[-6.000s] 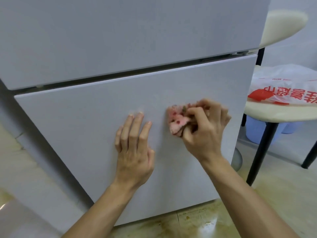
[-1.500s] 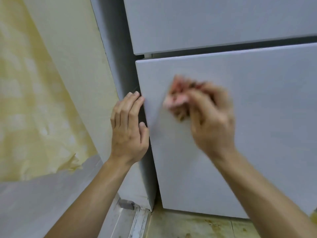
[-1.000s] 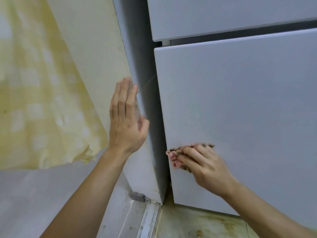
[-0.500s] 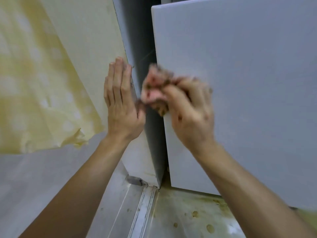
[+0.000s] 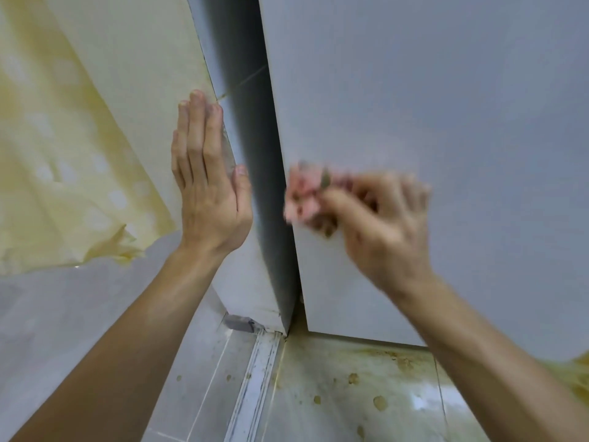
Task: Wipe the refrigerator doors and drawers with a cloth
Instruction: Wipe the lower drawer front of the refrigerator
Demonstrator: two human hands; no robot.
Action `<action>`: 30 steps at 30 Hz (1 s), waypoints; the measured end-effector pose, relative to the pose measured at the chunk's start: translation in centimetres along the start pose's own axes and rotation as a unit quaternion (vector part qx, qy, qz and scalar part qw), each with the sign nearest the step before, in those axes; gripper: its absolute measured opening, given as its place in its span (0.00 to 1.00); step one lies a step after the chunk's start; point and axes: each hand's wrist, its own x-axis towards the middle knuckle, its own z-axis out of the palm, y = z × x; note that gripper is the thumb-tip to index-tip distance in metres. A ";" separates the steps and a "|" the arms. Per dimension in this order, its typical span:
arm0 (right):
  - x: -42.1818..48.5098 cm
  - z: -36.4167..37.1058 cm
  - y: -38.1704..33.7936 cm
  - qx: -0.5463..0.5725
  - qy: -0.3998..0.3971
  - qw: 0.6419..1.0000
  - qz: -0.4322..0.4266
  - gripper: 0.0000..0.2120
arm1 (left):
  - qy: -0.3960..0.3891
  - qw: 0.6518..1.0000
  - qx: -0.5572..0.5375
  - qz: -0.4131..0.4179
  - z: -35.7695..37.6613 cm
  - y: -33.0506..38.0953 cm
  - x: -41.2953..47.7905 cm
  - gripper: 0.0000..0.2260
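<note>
The left forearm (image 5: 143, 330) and right forearm (image 5: 497, 362) are bare to the frame's edge, with skin uncovered at both wrists. The left hand (image 5: 208, 202) has long, slim fingers and short, trimmed nails, sharply seen. The right hand (image 5: 385, 231) is smeared by motion blur; its nails cannot be made out.

The cloth (image 5: 302, 199) has slid lower along the door (image 5: 446, 122) edge.

right hand (image 5: 379, 228) and cloth (image 5: 301, 199) blurred, drawer front (image 5: 446, 116) cut off
</note>
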 end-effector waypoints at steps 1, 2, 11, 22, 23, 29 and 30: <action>2.4 -0.1 0.3 -0.004 0.049 0.999 0.023 0.06 | 0.000 1.000 -0.003 -0.002 0.0 0.1 0.0 0.29; 4.1 0.0 0.4 0.007 0.086 0.995 0.051 0.05 | 0.000 1.000 -0.004 -0.004 0.0 0.2 0.0 0.29; -9.8 2.0 -1.9 0.093 -0.241 0.963 -0.074 0.10 | 0.005 1.000 -0.004 -0.004 0.0 0.3 0.0 0.29; 4.6 -3.4 2.4 -0.005 0.077 0.994 0.076 0.07 | 0.008 1.000 -0.004 0.003 0.1 1.1 -0.8 0.33; 5.5 -3.4 2.8 -0.018 0.109 0.988 0.105 0.06 | 0.012 1.000 -0.006 0.007 0.3 1.3 -0.7 0.32; -4.2 -1.8 1.3 0.010 -0.051 0.999 -0.005 0.08 | 0.000 0.998 -0.041 0.051 1.7 3.3 -1.5 0.26; -6.7 -2.0 1.8 0.020 -0.108 0.993 -0.034 0.08 | -0.007 0.997 -0.045 0.059 1.9 3.6 -1.7 0.25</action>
